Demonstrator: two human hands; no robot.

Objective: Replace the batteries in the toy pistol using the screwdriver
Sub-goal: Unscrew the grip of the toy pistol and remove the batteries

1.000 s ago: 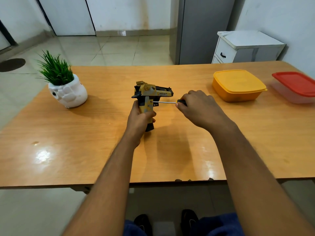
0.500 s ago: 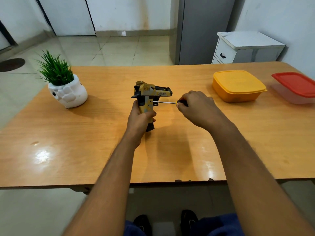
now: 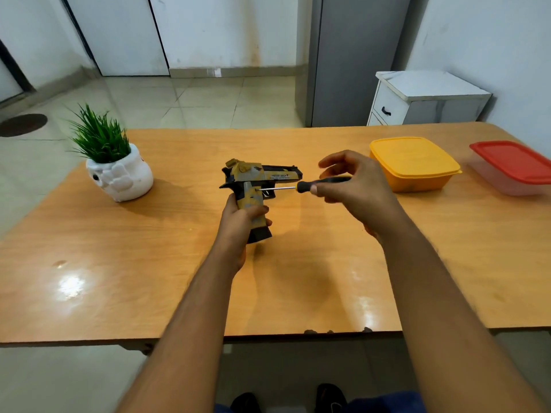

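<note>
Two bare hands work over a glossy orange-brown wooden table, and both are occupied. The left hand is wrapped round the grip of a yellow, grey and black camouflage-patterned plastic toy pistol, holding it upright with the black base of the grip down near the tabletop and the barrel pointing away to the right, toward the other hand. The right hand is raised just to the right of the barrel; its thumb and lower fingers pinch the black handle of a slim screwdriver with a thin silver shaft, while the upper fingers are spread loosely above the handle. That shaft lies roughly level and runs leftward from the right hand, its tip touching the side of the pistol's grip just above the left hand's fingers. Beyond the right hand sits a square orange plastic container with a matching lid, and farther out to that hand's right a clear plastic box with a red lid. Well off to the left of the left hand stands a white sculpted ceramic pot holding spiky green artificial grass. Behind the table, past the right hand, a small white cabinet with a dark drawer handle stands against the wall.
</note>
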